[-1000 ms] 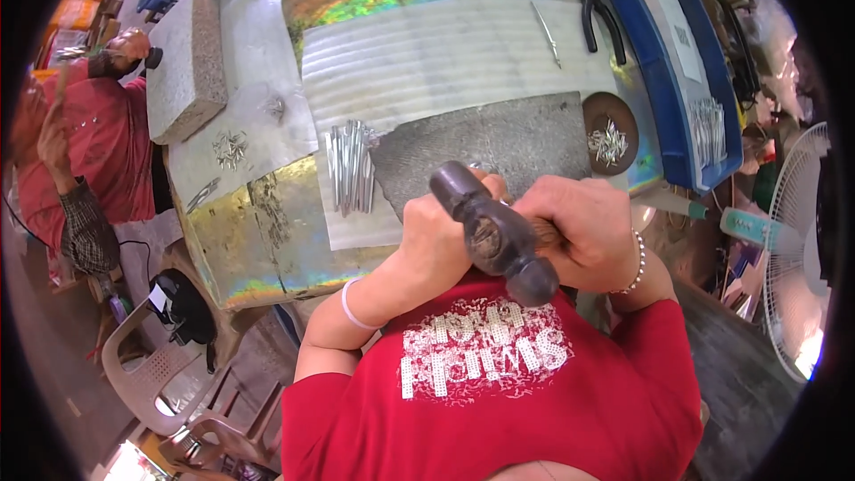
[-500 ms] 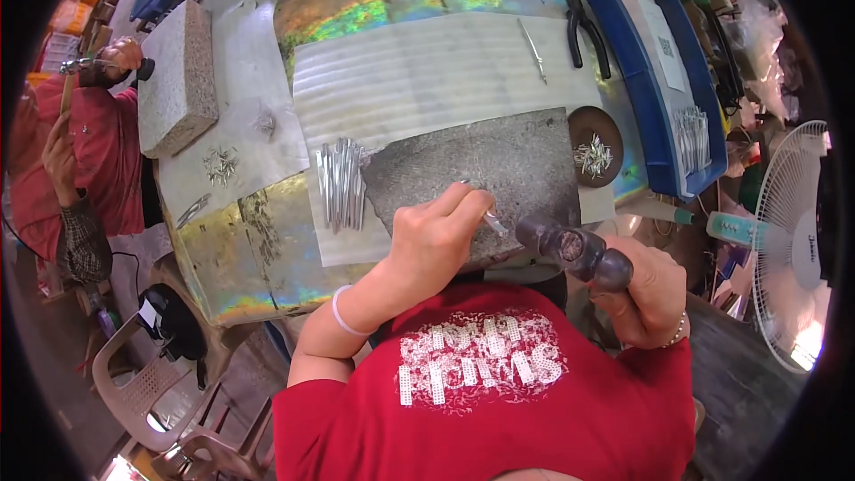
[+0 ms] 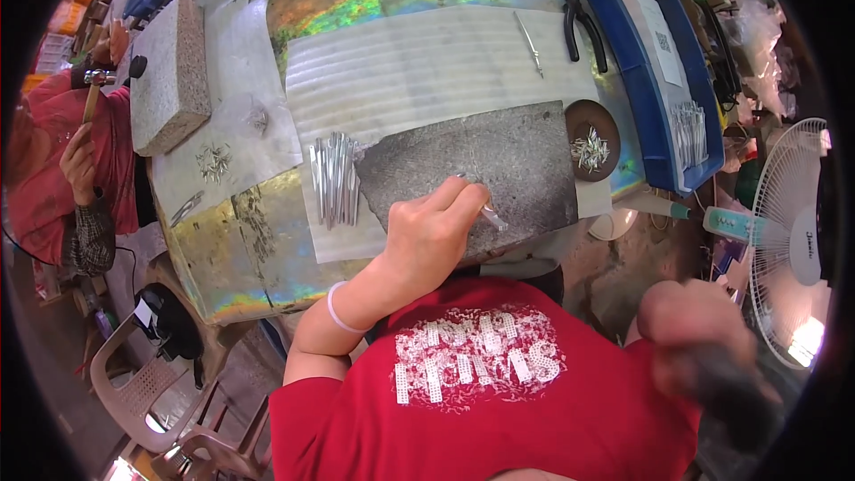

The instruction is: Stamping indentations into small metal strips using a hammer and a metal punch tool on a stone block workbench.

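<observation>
My left hand (image 3: 434,224) is closed in a pinch above the near part of a dark grey slab (image 3: 525,147). A thin silvery metal rod (image 3: 494,219) sticks out from its fingers, its flattened tip close to the slab's surface. Off to the right, my right hand (image 3: 699,321) grips a dark-headed hammer (image 3: 735,396), both smeared by motion and apart from the slab. Just left of the slab lies a bundle of silvery rods (image 3: 336,183). On its right a brown round dish (image 3: 588,116) holds small silvery pieces (image 3: 591,151).
Black-handled pliers (image 3: 583,31) and a slim pointed tool (image 3: 529,43) lie farther back. A blue tray (image 3: 637,80) of rods lines the right side, beside a standing fan (image 3: 788,240). On the left a co-worker's hand (image 3: 80,160) holds a hammer near a speckled stone block (image 3: 169,80).
My right hand has swung the hammer away from the slab, down and to the right. My left hand stays on the rod, nearly in place. The co-worker's hammer has shifted slightly.
</observation>
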The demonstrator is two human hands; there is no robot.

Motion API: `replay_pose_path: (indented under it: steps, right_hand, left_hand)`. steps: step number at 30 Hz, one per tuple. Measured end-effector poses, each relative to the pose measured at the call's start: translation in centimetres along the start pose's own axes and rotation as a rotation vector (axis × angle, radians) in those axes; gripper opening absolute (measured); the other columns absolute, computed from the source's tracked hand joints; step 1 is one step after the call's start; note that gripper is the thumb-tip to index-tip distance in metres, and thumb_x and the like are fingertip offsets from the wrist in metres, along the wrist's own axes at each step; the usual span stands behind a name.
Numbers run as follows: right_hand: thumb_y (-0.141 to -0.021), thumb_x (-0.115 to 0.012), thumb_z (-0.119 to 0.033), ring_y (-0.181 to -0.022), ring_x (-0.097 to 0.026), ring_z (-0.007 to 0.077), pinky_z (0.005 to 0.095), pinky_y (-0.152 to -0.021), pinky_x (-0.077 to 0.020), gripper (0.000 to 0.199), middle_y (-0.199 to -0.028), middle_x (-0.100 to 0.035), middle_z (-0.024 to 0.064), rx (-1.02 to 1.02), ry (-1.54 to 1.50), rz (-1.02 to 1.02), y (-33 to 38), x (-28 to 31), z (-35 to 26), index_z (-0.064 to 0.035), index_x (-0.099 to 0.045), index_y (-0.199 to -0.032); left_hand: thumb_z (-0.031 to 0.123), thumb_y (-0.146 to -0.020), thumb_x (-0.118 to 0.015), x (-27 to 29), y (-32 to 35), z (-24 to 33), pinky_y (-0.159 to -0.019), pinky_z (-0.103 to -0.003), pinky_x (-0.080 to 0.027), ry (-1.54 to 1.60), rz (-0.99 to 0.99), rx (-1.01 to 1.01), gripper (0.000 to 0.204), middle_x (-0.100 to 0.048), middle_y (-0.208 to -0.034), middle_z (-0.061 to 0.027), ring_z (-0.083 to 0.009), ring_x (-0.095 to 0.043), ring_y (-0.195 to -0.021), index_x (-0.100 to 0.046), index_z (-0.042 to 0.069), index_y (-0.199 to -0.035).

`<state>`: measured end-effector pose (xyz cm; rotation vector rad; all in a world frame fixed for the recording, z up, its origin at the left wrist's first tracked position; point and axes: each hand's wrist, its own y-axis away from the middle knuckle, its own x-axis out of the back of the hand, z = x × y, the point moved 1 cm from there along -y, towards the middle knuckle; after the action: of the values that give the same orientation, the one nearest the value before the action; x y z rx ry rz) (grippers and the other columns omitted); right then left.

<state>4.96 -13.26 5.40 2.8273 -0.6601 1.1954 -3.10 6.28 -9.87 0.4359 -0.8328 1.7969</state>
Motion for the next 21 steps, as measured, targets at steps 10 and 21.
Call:
replay_pose_path:
  steps: [10,21]
  right_hand:
    - [-0.078,-0.065,0.001,-0.077,-0.065,0.0297,0.0308,-0.066,-0.051,0.041,-0.093,-0.064,0.0162,-0.123,0.15,0.105,-2.1,-2.4,4.5,0.0018,-0.056,-0.118]
    - [-0.076,-0.068,-0.004,-0.074,-0.057,0.0298,0.0355,-0.06,-0.0477,0.047,-0.096,-0.055,0.013,-0.14,0.462,0.132,-2.0,-9.0,11.4,-0.0054,-0.055,-0.121]
  left_hand:
    - [0.002,-0.088,-0.059,1.5,0.7,-0.6,-0.052,-0.027,-0.051,0.912,0.039,0.448,0.003,-0.064,-0.079,-0.0096,-0.0181,-0.064,-0.06,-0.06,0.0,-0.088]
    - [0.015,-0.094,-0.055,3.3,0.2,-0.2,-0.055,-0.022,-0.053,1.675,0.039,0.764,0.014,-0.065,-0.089,-0.0128,-0.0121,-0.062,-0.059,-0.056,0.001,-0.098]
